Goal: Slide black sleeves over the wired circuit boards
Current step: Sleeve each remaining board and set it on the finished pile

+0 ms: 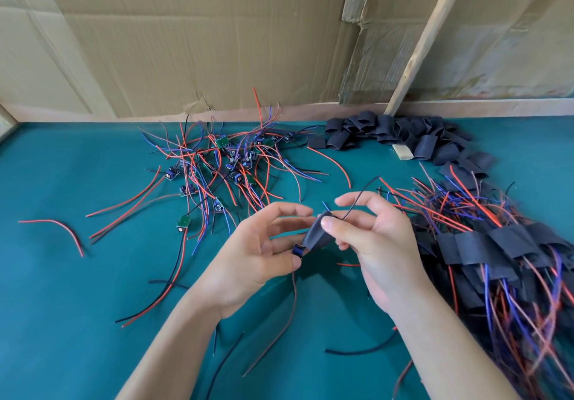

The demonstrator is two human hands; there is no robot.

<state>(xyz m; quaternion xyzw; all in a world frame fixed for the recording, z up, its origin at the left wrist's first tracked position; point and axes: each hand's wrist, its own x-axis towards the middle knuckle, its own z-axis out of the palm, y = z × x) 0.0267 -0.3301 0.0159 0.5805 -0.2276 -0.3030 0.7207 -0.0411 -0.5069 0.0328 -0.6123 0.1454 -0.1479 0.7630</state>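
Cardboard sheets (186, 42) stand as a wall across the top of the frame, with a wooden batten (425, 42) leaning against them at upper right. Below them a teal mat (77, 291) covers the table and fills the rest of the picture.

At right, running down to the lower right corner, lies the finished pile (503, 260): many boards already inside black sleeves, their red, blue and black wires trailing out. At upper right, along the back edge of the mat, sits a heap of empty sleeves (403, 135), flat black tubes. Left of it, at upper centre, is a tangle of bare boards (223, 163), small green boards with wires, still to be covered. Judging by the piles, a good share of the work is done, but quite a few boards remain. Loose wires (62, 228) lie scattered at left and bottom.

At the centre, two bare hands work together above the mat. The left hand (257, 263) pinches a board (297, 250) between thumb and fingers, other fingers spread. The right hand (369, 244) pinches a sleeve (313, 236) with thumb and fingers. The sleeve is partly over the board; the board's lower end still shows, and thin wires poke out of the sleeve's top.
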